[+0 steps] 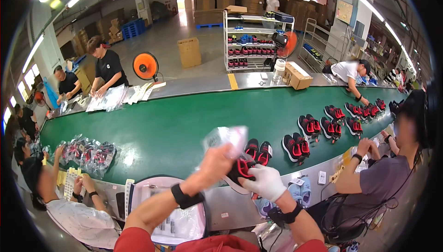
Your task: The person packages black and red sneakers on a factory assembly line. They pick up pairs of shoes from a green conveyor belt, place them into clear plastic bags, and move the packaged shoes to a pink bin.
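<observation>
My left hand (213, 163), bare and with a black band at its wrist, is closed on a clear plastic bag (225, 137), which is smeared by motion. In a white glove, my right hand (266, 183) grips a black sneaker with a red lining (241, 169), just below and right of the bag. Another pair of black and red sneakers (257, 151) stands on the green conveyor belt (184, 118) right behind my hands. Light blue shoes (301, 190) lie on the metal edge, right of my gloved hand.
Several sneaker pairs (295, 147) stand on the belt to the right; bagged shoes (87, 154) lie at the left. A tray of plastic bags (184, 222) sits below my left forearm. Co-workers flank me. Across the belt are an orange fan (145, 66) and a carton (297, 75).
</observation>
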`<control>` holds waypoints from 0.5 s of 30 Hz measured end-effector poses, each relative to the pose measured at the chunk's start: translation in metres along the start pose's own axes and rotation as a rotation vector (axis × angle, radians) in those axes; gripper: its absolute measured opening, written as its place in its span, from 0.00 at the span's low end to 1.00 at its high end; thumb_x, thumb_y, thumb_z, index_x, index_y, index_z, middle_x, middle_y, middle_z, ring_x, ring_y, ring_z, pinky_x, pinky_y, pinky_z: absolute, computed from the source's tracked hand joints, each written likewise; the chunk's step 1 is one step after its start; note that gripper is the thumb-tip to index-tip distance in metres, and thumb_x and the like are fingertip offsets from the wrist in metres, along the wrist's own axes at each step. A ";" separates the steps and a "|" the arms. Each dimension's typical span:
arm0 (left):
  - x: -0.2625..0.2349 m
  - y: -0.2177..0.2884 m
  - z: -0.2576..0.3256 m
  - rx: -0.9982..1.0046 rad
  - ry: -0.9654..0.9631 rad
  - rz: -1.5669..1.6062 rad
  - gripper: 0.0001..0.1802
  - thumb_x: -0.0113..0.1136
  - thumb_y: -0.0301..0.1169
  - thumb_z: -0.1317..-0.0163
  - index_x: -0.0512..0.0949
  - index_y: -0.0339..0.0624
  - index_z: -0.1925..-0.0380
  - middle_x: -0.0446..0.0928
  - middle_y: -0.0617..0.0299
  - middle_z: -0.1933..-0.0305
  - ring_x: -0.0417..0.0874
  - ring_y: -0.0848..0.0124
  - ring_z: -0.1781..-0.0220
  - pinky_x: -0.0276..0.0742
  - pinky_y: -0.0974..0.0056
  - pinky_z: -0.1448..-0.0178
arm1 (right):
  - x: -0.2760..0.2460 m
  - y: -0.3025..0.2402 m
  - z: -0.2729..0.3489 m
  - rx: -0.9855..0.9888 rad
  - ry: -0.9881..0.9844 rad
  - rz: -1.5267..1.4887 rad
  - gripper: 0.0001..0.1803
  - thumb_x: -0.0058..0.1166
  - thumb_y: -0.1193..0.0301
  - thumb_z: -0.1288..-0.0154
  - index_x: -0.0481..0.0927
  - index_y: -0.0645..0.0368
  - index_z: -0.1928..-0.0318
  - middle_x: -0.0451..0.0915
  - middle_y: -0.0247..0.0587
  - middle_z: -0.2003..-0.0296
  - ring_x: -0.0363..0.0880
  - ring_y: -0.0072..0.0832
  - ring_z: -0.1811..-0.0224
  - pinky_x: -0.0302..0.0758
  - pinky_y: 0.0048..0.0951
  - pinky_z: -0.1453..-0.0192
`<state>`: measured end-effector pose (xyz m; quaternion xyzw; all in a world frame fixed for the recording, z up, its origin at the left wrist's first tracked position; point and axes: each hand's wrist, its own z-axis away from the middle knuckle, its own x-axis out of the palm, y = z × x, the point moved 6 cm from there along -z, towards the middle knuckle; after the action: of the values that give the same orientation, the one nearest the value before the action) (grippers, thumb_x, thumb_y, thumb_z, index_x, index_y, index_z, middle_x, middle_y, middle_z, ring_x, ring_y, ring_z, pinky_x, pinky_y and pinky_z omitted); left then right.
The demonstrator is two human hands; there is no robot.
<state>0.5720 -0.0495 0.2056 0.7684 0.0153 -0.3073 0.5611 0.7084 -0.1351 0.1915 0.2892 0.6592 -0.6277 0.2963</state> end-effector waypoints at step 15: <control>0.074 0.068 -0.003 0.487 -0.539 -0.321 0.06 0.52 0.29 0.49 0.74 0.39 0.72 0.76 0.45 0.77 0.77 0.45 0.72 0.73 0.48 0.67 | 0.065 -0.025 0.006 -0.887 -0.093 0.281 0.07 0.50 0.68 0.47 0.78 0.57 0.70 0.79 0.45 0.74 0.79 0.35 0.69 0.74 0.39 0.69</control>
<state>0.6586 -0.0957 0.2281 0.7587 -0.0861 -0.5763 0.2913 0.6467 -0.1414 0.1586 0.1927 0.8043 -0.2515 0.5027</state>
